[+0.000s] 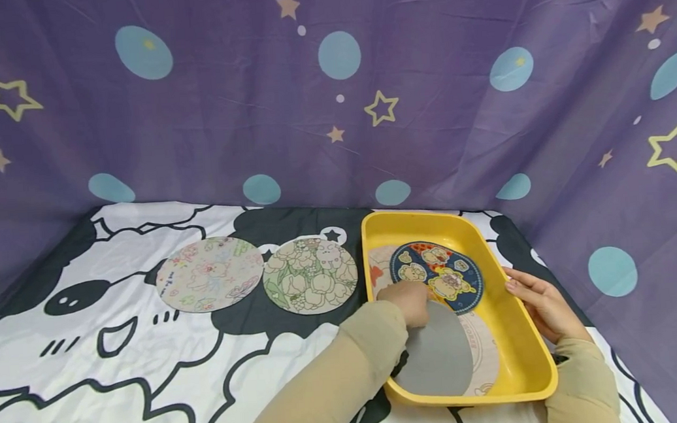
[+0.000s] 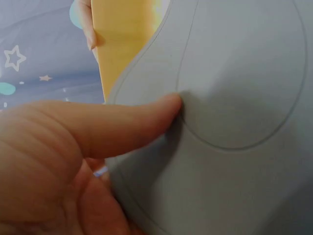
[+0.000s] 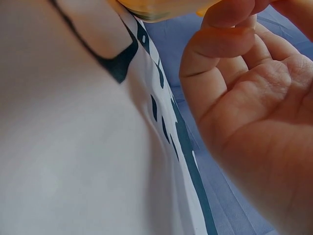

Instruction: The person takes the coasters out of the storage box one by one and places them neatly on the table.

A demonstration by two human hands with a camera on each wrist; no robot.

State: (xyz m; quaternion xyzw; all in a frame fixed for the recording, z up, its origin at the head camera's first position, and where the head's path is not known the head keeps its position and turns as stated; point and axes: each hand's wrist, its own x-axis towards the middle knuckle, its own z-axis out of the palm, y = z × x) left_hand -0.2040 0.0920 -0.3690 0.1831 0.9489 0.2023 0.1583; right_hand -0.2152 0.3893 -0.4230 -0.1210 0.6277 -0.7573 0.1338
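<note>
My left hand reaches into a yellow bin and pinches a grey-faced round mat. In the left wrist view the thumb lies on the grey face, while the fingers are mostly hidden at its edge. Under and around it lie a dark blue round mat with cartoon figures and a pale pinkish mat; another pale, red-marked patch shows at the bin's left side. With its fingers at the rim, my right hand holds the bin's right side.
Left of the bin, a green-patterned round mat and a pale mat with pink drawings lie side by side on the black-and-white cloth. A purple curtain with stars hangs behind and at the sides.
</note>
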